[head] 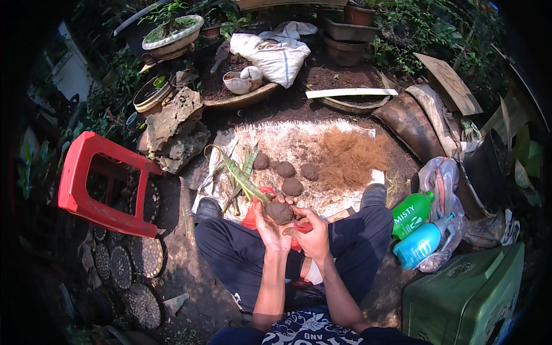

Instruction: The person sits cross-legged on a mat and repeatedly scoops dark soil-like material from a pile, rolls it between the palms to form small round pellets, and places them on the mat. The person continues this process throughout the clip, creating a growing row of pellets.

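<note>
A dark ball of moist soil (pixel 279 213) sits between my two hands, above my crossed legs. My left hand (pixel 272 233) cups it from the left and below, while my right hand (pixel 314 233) presses against its right side. Beyond it, several similar soil balls (pixel 292 186) lie on a soil-stained woven sack (pixel 280 138). Long green snake plant leaves (pixel 242 180) rest on the sack to the left. A heap of brown coconut fibre (pixel 353 155) covers its right part. Under my hands a red plastic bag (pixel 251 214) is partly hidden.
On the left a red plastic stool (pixel 108 185) lies tipped beside a rough rock (pixel 174 129); pebbled round stepping stones (pixel 144 304) are below. To the right are a green bottle (pixel 412 214), a blue spray bottle (pixel 420 246) and a green plastic box (pixel 463 293). Potted plants (pixel 172 36) stand behind.
</note>
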`<move>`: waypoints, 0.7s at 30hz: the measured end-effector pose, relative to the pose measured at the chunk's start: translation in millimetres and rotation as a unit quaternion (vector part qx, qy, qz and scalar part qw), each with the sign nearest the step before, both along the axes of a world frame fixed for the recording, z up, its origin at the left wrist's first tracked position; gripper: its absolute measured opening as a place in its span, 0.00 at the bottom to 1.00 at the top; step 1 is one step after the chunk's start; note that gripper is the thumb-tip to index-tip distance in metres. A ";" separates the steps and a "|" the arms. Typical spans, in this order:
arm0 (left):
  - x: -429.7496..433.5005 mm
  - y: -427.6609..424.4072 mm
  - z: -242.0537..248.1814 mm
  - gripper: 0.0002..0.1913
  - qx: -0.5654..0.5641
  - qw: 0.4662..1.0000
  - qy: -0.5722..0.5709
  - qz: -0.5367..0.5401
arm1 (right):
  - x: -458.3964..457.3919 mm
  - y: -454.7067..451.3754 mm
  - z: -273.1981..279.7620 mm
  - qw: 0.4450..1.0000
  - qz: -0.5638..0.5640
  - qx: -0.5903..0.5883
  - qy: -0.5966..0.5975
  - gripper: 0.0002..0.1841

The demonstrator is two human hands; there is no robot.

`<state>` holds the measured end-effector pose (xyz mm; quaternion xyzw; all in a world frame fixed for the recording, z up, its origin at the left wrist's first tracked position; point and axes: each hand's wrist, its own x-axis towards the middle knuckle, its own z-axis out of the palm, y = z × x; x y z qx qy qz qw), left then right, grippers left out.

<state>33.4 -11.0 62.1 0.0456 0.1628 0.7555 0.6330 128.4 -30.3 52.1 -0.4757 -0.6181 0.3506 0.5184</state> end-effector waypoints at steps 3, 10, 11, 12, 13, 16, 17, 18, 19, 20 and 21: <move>4.1 -0.4 -3.0 0.18 0.038 0.999 -0.009 -0.013 | -5.6 -3.1 -2.2 0.998 -0.027 -0.047 0.040 0.23; 10.5 -1.8 -11.2 0.19 0.031 0.999 -0.004 0.017 | -7.8 -3.5 -10.9 0.996 -0.016 -0.069 0.062 0.22; 9.4 -1.7 -11.8 0.20 0.013 0.999 0.030 0.037 | -5.5 -1.4 -12.4 0.995 0.008 -0.068 0.071 0.21; 7.5 -1.5 -12.4 0.21 -0.005 0.997 0.063 0.053 | -3.5 0.1 -14.2 0.991 0.028 -0.102 0.086 0.21; 6.3 -1.6 -13.5 0.22 -0.022 0.993 0.095 0.070 | -1.3 1.9 -16.4 0.987 0.050 -0.114 0.103 0.20; 6.7 -0.8 -18.8 0.23 0.001 0.991 0.112 0.067 | -4.3 5.4 -25.3 0.974 0.054 -0.153 0.159 0.23; 7.1 -1.5 -20.9 0.24 0.014 0.992 0.111 0.064 | -6.8 5.9 -28.2 0.967 0.043 -0.176 0.181 0.25; 7.6 -2.2 -23.1 0.24 0.019 0.992 0.113 0.059 | -7.4 5.7 -30.5 0.971 0.042 -0.160 0.171 0.22; 7.8 -2.6 -25.2 0.24 0.025 0.991 0.116 0.054 | -8.3 5.5 -32.0 0.974 0.041 -0.153 0.161 0.19; 6.2 -1.8 -27.3 0.24 0.016 0.993 0.107 0.053 | -9.9 5.4 -33.0 0.976 0.044 -0.134 0.166 0.17; 3.8 -0.3 -29.0 0.24 0.008 0.994 0.099 0.049 | -10.3 5.3 -32.6 0.977 0.037 -0.153 0.141 0.19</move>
